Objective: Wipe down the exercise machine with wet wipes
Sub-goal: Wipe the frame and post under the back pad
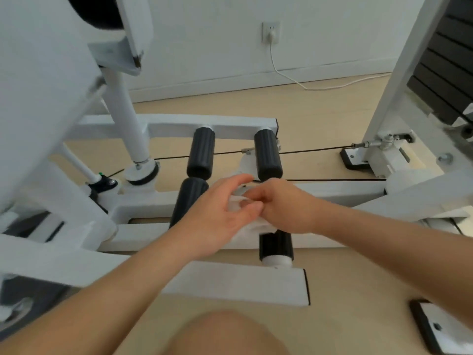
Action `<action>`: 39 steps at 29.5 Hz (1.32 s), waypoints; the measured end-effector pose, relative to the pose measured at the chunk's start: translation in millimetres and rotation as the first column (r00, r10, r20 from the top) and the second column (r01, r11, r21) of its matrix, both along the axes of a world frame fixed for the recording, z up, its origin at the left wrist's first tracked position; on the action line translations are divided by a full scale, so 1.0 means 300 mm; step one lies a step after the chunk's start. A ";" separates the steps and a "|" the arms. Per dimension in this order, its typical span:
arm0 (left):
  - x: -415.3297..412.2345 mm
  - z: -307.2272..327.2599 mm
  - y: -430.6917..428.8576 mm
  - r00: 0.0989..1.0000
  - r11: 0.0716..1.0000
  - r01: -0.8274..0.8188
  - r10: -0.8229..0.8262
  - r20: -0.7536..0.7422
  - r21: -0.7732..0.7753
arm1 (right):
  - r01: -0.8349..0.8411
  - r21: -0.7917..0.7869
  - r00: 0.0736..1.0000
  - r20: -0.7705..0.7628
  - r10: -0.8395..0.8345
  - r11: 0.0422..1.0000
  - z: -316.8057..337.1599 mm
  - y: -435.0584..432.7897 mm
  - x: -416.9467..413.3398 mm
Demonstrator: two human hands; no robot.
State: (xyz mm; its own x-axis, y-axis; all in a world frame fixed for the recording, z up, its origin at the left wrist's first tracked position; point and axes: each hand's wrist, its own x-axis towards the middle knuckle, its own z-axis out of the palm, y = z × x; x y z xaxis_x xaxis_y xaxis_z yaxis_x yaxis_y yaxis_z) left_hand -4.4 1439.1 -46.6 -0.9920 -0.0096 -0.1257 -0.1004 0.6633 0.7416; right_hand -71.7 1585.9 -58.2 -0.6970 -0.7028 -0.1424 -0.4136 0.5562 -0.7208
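While refolding seems intended, right hand [279, 203] pinches crumpled white wet wipe [258, 226] above black ribbed foam roller [276, 245]; left hand [220, 216], unclenched, supports it.

Left arm: bare forearm [115, 290] comes up from the lower left edge, wrist straight.
Left hand [220, 213]: fingers long and loosely spread, thumb turned toward the other hand, laid against a crumpled white wet wipe [256, 228].
Right arm: bare forearm [384, 237] enters from the right edge, angled inward.
Right hand [281, 203]: fingers curled in, pinching the same wipe; its fingertips meet the left thumb.
Knee [225, 334]: bare, blurred, at bottom centre.
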 end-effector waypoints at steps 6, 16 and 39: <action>0.101 -0.004 -0.174 0.961 0.958 -0.272 0.275 -0.017 0.096 | -0.015 -0.084 0.912 0.407 0.048 0.996 0.021 -0.186 0.042; 0.132 -0.068 -0.358 0.875 0.836 -0.473 0.408 -0.260 -0.277 | 0.195 -0.156 0.772 0.634 -0.054 0.968 -0.077 -0.320 0.060; 0.295 -0.202 -0.257 0.877 0.573 0.275 -0.479 -0.044 -0.772 | 0.165 -0.004 0.921 0.359 -0.152 0.986 0.012 -0.191 -0.109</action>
